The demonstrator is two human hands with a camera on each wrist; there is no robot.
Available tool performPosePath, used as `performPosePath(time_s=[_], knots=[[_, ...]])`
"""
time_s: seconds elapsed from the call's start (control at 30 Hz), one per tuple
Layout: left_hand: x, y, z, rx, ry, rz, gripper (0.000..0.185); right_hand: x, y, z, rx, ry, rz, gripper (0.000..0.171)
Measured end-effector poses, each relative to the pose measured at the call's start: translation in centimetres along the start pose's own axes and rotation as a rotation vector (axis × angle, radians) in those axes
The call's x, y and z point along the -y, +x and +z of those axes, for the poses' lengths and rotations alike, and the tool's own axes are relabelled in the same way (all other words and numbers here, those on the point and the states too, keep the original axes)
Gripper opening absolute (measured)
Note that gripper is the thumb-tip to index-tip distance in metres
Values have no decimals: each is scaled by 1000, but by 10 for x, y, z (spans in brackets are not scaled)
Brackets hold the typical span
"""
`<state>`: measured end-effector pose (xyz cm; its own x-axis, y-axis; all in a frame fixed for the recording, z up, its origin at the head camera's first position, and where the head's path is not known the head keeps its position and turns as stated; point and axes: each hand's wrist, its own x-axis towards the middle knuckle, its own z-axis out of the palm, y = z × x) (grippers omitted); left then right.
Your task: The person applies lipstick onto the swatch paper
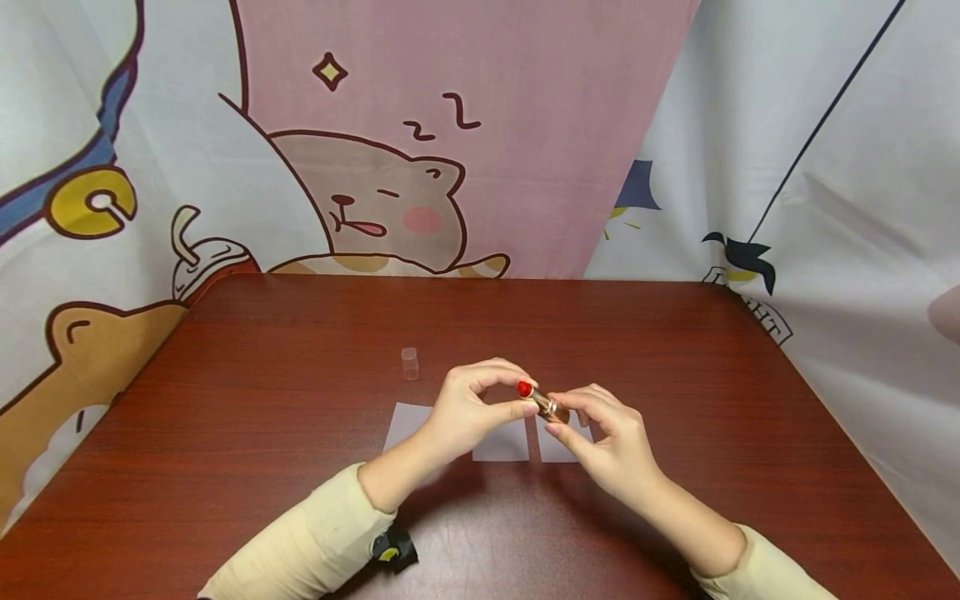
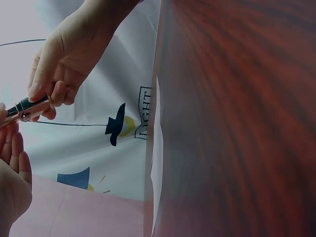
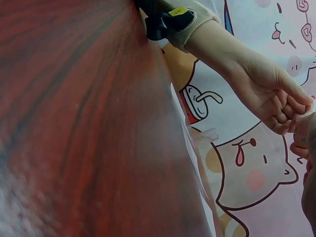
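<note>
- Pinching the lipstick (image 1: 545,403) between thumb and fingertips, the left hand (image 1: 471,412) holds it near its red bullet (image 1: 525,389), which we see bare and raised out of the gold tube.
- At the other end, we see the right hand (image 1: 615,437) pinch the base, thumb on the near side and fingers on the far side.
- Between the two hands we find the lipstick tilted, red tip towards the left hand, and the wrist views show us that it is held up above the tabletop (image 1: 675,350).
- Beyond the left hand and a little to its left, we notice a small clear cap (image 1: 409,364) standing on the wood.
- Below the hands we see white paper (image 1: 501,446) lying flat, with a strip of table between the part under the left hand and the piece (image 1: 558,447) under the right.
- Past both hands, we face a cartoon-printed cloth (image 1: 555,150) behind the table.
</note>
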<state>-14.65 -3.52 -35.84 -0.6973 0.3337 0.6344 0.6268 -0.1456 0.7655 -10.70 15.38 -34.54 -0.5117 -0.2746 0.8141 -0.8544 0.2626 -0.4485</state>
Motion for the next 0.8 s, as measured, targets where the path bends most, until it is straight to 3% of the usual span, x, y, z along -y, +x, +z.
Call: performPosePath(time_s=[0.37, 0.8], knots=[[-4, 0, 0, 1, 18, 6, 18, -1, -1, 0, 0, -6, -25, 31], [-2, 1, 0, -16, -34, -9, 18, -3, 0, 0, 5, 36, -24, 30]])
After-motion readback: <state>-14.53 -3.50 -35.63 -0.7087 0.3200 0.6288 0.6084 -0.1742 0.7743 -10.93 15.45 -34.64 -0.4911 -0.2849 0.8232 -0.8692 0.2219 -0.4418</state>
